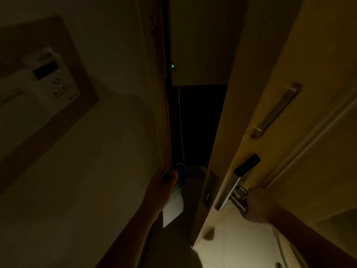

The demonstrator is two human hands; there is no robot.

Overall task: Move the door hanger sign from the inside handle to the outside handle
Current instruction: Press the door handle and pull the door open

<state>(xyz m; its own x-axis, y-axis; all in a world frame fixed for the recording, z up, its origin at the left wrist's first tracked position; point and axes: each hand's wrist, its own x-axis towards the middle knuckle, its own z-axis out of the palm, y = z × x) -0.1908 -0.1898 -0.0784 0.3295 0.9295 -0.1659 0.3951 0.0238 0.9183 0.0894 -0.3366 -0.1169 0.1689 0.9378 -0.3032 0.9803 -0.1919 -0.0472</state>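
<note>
Your left hand [164, 183] pinches the door hanger sign [174, 202] near its blue top, arm stretched into the dark gap beside the door [270, 93]. Your right hand [257, 206] is closed around the inside handle [238, 203], holding the door ajar.

Smooth wooden door [270, 74], shiny metal handle [238, 203], pale paper-like sign [173, 207], matt wall [106, 151]

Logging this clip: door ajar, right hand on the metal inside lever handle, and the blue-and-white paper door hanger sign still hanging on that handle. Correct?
Not quite. The head view shows the blue-and-white paper door hanger sign held in the left hand, off the metal inside lever handle. The right hand is on that handle; the door is ajar.
</note>
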